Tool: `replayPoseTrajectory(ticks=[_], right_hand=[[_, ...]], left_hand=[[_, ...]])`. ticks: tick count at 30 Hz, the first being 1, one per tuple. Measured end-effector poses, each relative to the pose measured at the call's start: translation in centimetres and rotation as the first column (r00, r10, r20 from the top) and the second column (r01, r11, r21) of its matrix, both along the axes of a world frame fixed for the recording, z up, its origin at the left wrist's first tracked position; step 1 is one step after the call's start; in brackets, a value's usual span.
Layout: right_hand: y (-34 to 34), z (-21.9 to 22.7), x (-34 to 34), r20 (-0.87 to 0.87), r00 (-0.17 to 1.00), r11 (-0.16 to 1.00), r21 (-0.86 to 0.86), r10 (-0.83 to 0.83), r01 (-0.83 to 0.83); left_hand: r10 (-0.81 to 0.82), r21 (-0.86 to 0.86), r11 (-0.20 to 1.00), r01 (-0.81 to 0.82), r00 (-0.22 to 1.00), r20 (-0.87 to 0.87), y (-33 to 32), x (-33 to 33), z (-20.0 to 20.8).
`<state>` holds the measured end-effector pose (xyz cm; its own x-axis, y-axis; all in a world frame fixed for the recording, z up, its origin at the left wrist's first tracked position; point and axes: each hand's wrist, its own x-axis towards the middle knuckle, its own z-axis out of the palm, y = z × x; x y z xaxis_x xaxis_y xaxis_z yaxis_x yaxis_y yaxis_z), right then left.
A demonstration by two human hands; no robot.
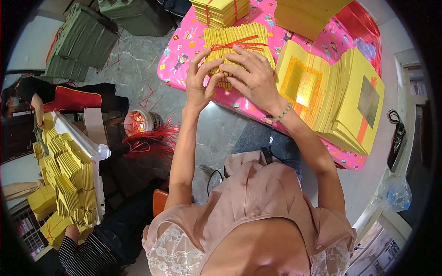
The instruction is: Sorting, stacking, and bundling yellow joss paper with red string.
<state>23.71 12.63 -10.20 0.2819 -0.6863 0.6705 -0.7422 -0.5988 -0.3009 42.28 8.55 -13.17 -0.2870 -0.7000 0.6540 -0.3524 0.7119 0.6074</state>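
A bundle of folded yellow paper [245,31] lies on the pink-covered table [177,50], with a red strip [251,45] across its top. My left hand [201,85] holds the bundle's near left side, its fingertips close to the strip. Resting over the near right part, my right hand [258,80] has its fingers bent onto the folds and strip. Both hands grip the bundle, and its near edge is partly hidden beneath them. To the right of my right hand sits a thick stack of yellow sheets [298,57] with an orange-bordered gold foil patch.
Another tied yellow bundle [223,16] and a yellow paper stack [306,16] stand farther back. A bucket [138,122] with red strips is left on the floor, near green wrapped bales [85,41]. Two people work at a side table piled with folded yellow paper [69,170].
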Motion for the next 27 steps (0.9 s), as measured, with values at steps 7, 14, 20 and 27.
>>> replayPoseTrajectory(ticks=[7, 14, 20, 27], right_hand=[[0.1, 0.7, 0.2, 0.069, 0.998, 0.999, 0.037, -0.004, 0.001], [-0.4, 0.6, -0.2, 0.060, 0.998, 1.000, 0.024, 0.001, -0.002], [0.2, 1.6, -1.5, 0.106, 0.992, 0.994, 0.079, 0.071, -0.080], [1.9, 1.9, -4.0, -0.009, 0.992, 0.981, 0.148, -0.127, 0.127]], left_hand=[[0.001, -0.040, 0.999, -0.001, 1.000, -0.002, 0.1, 0.0, -0.3], [0.008, -0.065, 0.998, -0.008, 1.000, 0.006, 0.4, -0.3, -0.3], [0.028, -0.065, 0.998, -0.027, 1.000, 0.009, 0.6, -0.8, 0.1], [0.107, -0.120, 0.987, -0.107, 0.994, -0.007, 0.9, -2.1, 1.8]])
